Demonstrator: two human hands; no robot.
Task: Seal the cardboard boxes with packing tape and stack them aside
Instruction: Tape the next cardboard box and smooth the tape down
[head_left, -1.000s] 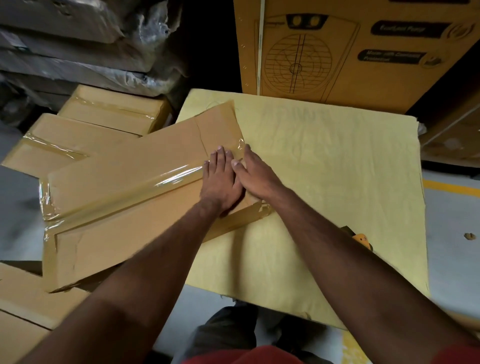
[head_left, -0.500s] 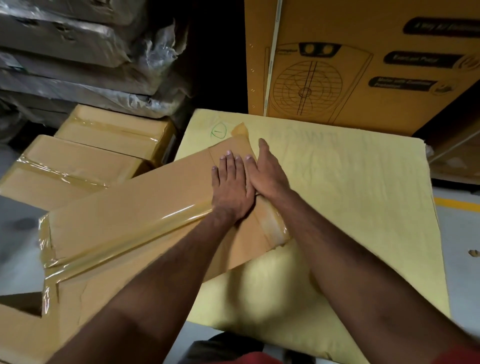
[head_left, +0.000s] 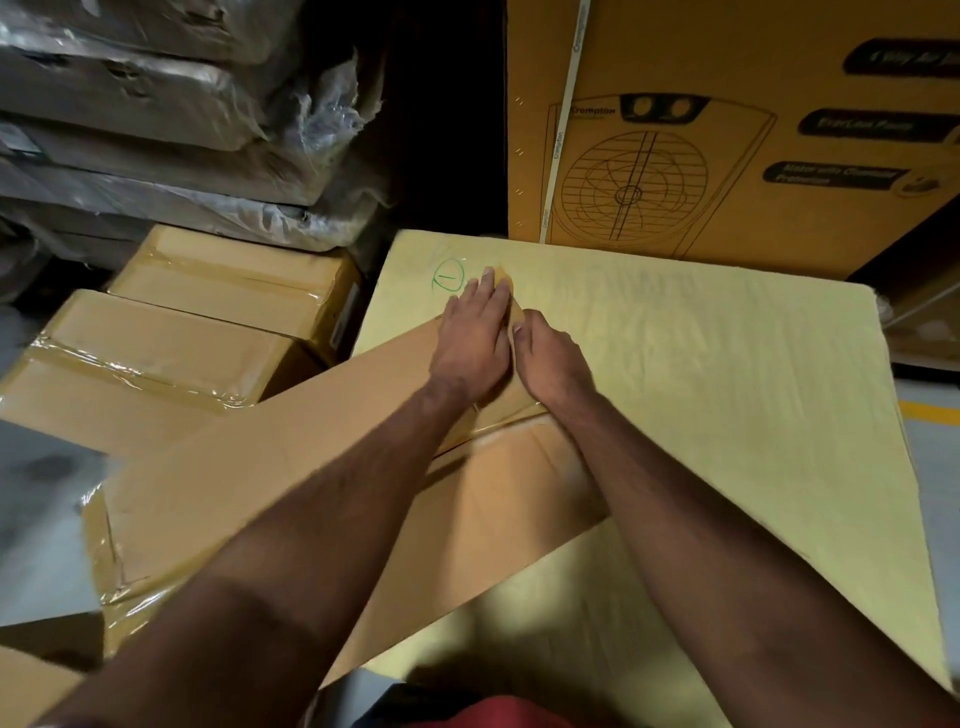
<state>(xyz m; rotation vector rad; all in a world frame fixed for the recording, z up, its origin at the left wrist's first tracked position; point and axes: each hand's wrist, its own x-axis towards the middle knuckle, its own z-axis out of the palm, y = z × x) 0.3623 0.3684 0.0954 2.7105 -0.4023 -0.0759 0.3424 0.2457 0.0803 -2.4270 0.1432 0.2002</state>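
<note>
Both hands have slid toward frame centre-top, left hand (head_left: 475, 332) flat and right hand (head_left: 545, 353) seemingly curled, pressing tape onto the long cardboard box (head_left: 291, 452).

A pale yellow sheet (head_left: 701, 395) covers the work surface; a long flat cardboard box (head_left: 291, 467) lies across its left edge.

**Cardboard, tape and plastic wrap, as I see them from the head camera**

The long box (head_left: 291, 467) is matt brown cardboard, its left end banded in glossy clear tape (head_left: 104, 540). It lies on a pale yellow, faintly creased matt sheet (head_left: 727, 389). I see two taped cartons (head_left: 208, 322) shining, crinkled plastic wrap (head_left: 182, 130) over stacked goods, and a printed cardboard carton (head_left: 727, 130).
</note>
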